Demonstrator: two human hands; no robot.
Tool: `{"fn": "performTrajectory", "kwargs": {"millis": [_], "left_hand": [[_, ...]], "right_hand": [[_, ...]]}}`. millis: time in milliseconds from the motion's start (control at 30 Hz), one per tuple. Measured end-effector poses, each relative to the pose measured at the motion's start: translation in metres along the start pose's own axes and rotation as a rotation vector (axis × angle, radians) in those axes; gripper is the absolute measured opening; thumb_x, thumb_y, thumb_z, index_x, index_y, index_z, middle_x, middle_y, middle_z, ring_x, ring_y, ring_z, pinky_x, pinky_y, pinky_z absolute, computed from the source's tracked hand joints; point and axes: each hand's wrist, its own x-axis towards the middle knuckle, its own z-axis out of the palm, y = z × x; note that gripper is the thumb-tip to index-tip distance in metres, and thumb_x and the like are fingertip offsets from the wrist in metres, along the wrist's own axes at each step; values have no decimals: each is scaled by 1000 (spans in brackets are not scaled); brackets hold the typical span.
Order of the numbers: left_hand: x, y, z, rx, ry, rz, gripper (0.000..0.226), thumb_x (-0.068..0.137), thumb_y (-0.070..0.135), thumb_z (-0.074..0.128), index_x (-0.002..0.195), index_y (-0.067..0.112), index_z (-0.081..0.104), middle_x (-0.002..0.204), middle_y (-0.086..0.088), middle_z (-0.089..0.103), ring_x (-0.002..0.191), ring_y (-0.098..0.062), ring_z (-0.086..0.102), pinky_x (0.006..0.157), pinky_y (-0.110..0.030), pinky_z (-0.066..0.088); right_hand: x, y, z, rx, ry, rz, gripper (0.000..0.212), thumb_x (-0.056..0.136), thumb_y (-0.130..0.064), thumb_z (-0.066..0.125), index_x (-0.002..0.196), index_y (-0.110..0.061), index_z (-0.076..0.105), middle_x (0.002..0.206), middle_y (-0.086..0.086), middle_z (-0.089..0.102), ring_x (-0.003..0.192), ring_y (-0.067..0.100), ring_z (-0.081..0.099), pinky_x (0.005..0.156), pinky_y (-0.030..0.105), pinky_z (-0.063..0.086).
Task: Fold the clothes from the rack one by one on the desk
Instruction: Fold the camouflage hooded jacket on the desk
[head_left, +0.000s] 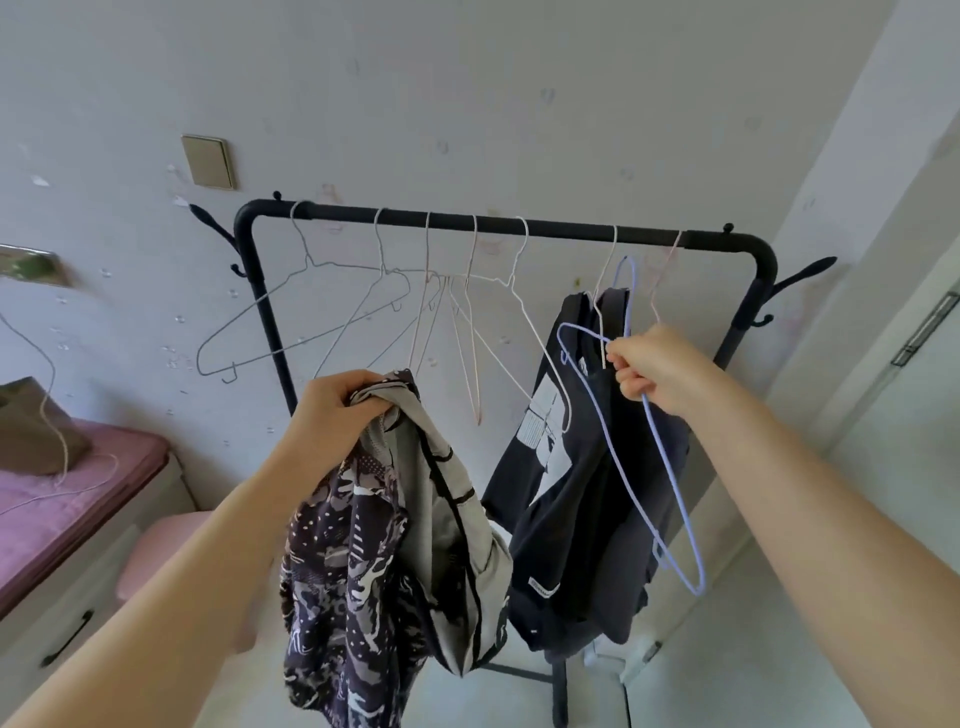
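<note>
- The left hand (332, 410) is gripping a bunched camouflage-print garment (384, 545), holding it just below and in front of the rack (498, 227); the cloth is hanging down from the fist, off any hanger.
- The right hand (652, 366) is pinching a blue wire hanger (657, 447) by its neck, its hook (626, 275) sitting just under the rack's bar and, as far as I can tell, not over it.
- A dark navy garment (587, 493) is hanging on the rack behind that hanger, toward the rack's right end; several empty hangers (363, 291) are dangling along the bar to its left.
- The desk (67, 488), with its purple top, is lying well to the left of the rack, already carrying a folded brownish item (36, 431).
- Risks, in my judgement: the blue hanger is sitting close against the navy garment, so lifting it carelessly could be snagging that cloth or dragging it off its hanger.
- The trailing hem of the camouflage piece could be catching the rack's lower frame on the way to the desk.
</note>
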Motion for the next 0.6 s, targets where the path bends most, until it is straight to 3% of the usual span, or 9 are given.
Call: {"fn": "performTrajectory", "kwargs": {"millis": [200,433,600], "left_hand": [[12,0,1,-10,132,-41,54,87,2,63,61,49,69,66,22,68,63,8,61,67,-19,46],[21,-1,4,3,203,-72,51,86,2,64,67,48,71,74,14,72,81,-13,68,80,-32,55],[26,2,5,22,244,-72,39,86,1,64,72,37,72,79,6,73,86,-19,68,87,-40,55]], "right_hand": [[65,-32,24,90,13,-39,13,92,8,39,88,1,49,69,14,48,48,15,39,35,16,40],[117,-56,48,59,-1,-82,22,93,9,38,110,1,49,73,14,53,49,14,44,40,22,44],[138,-55,54,-6,3,-110,20,90,13,37,98,1,50,75,16,50,53,20,46,63,36,50]]}}
